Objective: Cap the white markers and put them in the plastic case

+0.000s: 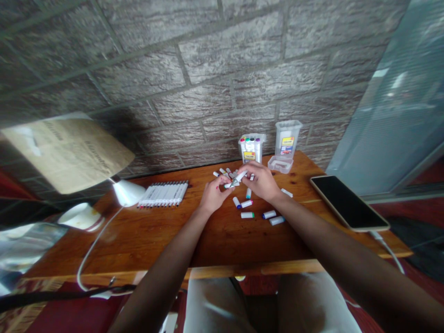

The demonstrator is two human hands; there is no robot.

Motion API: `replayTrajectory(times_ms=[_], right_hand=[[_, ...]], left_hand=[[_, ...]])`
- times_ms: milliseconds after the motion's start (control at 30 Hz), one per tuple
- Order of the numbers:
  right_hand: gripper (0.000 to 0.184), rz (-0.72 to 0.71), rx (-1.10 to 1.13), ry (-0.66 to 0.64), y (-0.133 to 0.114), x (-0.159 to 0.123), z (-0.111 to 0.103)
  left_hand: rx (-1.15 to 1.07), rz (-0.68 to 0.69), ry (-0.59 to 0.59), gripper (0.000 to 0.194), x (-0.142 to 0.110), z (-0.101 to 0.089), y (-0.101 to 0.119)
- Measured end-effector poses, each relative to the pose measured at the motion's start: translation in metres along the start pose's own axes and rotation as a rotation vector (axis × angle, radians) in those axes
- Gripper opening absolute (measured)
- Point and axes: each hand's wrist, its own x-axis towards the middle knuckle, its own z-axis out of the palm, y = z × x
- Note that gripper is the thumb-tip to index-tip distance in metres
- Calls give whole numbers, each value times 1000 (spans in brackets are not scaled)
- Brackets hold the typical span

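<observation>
Over the middle of the wooden table, my right hand [261, 181] is closed round a white marker [241, 176] that tilts down to the left, its grey end toward my other hand. My left hand [214, 194] pinches a short white marker cap [228, 185] with a greenish end, close to the marker's lower end. Whether the two pieces touch is too small to tell. Below and between my hands lie several loose caps, among them a green-ended cap [247, 215] and a pink-ended cap [246, 203]. More white pieces [224, 171] lie behind my fingers, partly hidden.
A clear case of markers [252, 149] stands by the brick wall, beside an open plastic case [287, 141]. A row of markers [163, 193] lies left, near a lamp [128, 192] and a white cup [81, 217]. At right is a phone [348, 202] on a cable.
</observation>
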Motion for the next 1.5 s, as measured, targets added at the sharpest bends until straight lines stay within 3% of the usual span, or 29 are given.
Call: replayTrajectory(times_ms=[800,1500], right_hand=[[29,111,-227,29,9,-3,-1],[30,113,-225,-23,9,-3,0]], left_hand=[[46,29,12,10,0,0,-6],[56,32,2,10,0,-1,-2]])
